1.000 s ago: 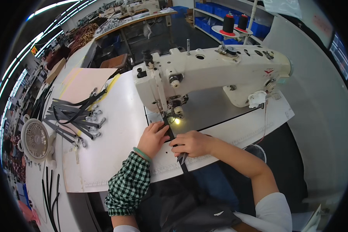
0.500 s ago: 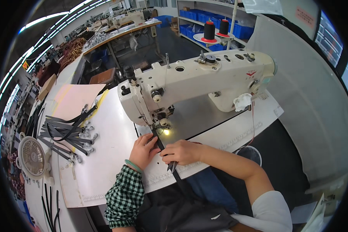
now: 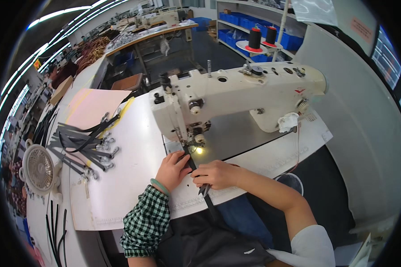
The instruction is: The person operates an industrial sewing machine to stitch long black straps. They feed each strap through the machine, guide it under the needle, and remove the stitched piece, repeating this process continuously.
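Note:
A narrow black strap (image 3: 210,205) runs from beneath the presser foot of the white sewing machine (image 3: 236,91) toward my lap. Close to the foot, my left hand (image 3: 172,171) pinches the strap's left edge, thumb and fingers bent against it. Just nearer to me, my right hand (image 3: 217,174) grips the same strap from the right, its fingers curled. Pointed metal blades, apparently thread snips (image 3: 204,190), stick out below the right hand; their handle is hidden in the palm. A small lamp (image 3: 199,151) lights the needle area.
Black straps with metal clasps (image 3: 87,149) lie in a pile on the left of the white tabletop (image 3: 133,178), by a pink sheet (image 3: 96,107). Farther left are a round fan (image 3: 38,168) and loose black strips (image 3: 55,231). Thread cones (image 3: 254,40) stand behind the machine.
The whole view has shifted, so the machine and table appear farther right. Both hands keep their hold on the strap, at nearly the same place by the presser foot.

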Demonstrator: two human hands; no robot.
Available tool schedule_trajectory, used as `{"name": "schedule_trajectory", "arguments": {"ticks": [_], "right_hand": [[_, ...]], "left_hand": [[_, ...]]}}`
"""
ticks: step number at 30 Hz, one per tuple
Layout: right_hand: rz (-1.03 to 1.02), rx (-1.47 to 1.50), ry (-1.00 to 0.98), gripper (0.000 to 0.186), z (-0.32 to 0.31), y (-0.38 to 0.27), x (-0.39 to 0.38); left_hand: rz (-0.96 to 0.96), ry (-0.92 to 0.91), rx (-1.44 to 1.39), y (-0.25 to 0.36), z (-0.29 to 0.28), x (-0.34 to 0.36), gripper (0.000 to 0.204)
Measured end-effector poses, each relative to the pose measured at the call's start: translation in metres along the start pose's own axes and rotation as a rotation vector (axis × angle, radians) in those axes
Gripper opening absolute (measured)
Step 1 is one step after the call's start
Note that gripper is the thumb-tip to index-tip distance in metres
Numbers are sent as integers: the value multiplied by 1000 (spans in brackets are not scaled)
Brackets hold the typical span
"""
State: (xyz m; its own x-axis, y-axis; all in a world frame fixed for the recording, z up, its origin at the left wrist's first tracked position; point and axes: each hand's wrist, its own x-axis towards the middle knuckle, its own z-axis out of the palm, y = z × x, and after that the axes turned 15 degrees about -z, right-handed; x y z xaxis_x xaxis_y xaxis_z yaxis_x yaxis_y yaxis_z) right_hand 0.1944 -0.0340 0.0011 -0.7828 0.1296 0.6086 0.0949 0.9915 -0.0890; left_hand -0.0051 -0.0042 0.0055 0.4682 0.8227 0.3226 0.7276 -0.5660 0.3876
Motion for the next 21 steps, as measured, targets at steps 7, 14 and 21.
{"name": "schedule_trajectory", "arguments": {"ticks": [7, 14, 21], "right_hand": [[9, -21, -13, 12, -4, -5, 8], [29, -39, -56, 14, -7, -7, 12], [41, -29, -66, 18, -9, -9, 14]], "left_hand": [[13, 35, -13, -3, 3, -1, 40], [4, 25, 0, -5, 11, -3, 39], [-2, 12, -3, -4, 10, -3, 40]]}}
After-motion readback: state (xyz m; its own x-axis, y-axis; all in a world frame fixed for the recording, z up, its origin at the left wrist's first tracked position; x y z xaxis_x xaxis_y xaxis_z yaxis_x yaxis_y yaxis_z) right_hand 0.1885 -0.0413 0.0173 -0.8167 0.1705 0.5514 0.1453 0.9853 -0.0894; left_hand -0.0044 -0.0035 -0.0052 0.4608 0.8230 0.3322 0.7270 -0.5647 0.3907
